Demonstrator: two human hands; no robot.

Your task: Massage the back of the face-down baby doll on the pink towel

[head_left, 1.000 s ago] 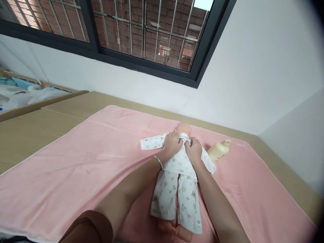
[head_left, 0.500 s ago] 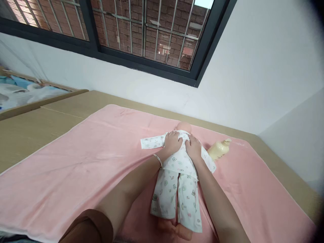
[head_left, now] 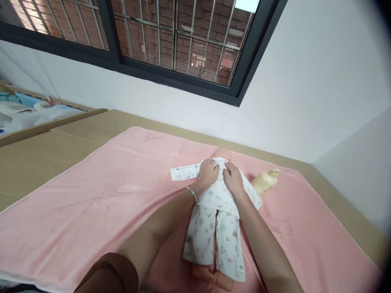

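A baby doll [head_left: 222, 154] lies on its back on a pink blanket [head_left: 91, 203], dressed in a white printed shirt and trousers [head_left: 215, 232]. Its bare feet [head_left: 214, 276] stick out toward me. My left hand [head_left: 208, 171] rests on the doll's chest at the shirt's left side, fingers curled on the cloth near the collar. My right hand [head_left: 233, 177] lies on the chest's right side, fingers pressed on the shirt front. The left sleeve [head_left: 183, 172] lies stretched out flat. A silver bangle [head_left: 192, 193] circles my left wrist.
A cream bottle [head_left: 265, 181] lies on the blanket right of the doll. The blanket covers a tan wooden platform [head_left: 61, 142] against a white wall under a barred window [head_left: 171, 40]. A cot with bedding [head_left: 24, 114] stands at far left.
Both hands have shifted slightly up the doll's chest toward the collar and flattened against the shirt. The doll and bottle stay in place.
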